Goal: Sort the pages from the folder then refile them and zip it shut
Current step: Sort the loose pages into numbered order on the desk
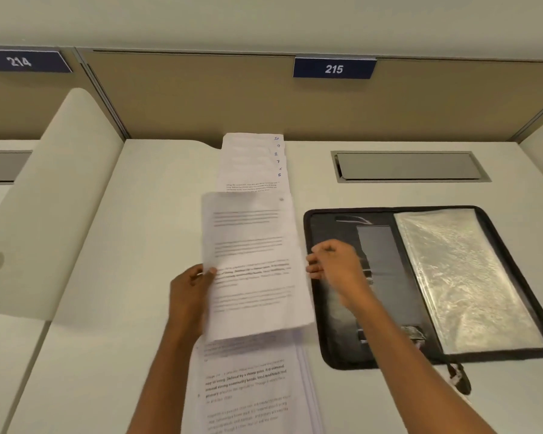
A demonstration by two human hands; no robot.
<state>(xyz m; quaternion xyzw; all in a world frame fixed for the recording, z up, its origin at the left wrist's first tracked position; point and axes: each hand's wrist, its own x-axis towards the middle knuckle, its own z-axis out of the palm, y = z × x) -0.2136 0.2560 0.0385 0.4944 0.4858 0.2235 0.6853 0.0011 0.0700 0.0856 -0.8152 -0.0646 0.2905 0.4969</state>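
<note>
Left hand [188, 289] pinch on thin printed sheet [251, 261]; right hand [333, 264] (blurred, grip unclear) at its other edge

I read 214 on the left blue sign [19, 61] and 215 on the right blue sign [334, 69]. Fanned pages [251, 158] carry handwritten 10 down to 5.

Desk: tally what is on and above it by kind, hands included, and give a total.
Hands: 2, left hand, right hand
Folders: 1, open folder
Number signs: 2, sign 214, sign 215
Paper lots: 3, fanned row, held paper, near stack
Total: 8
</note>
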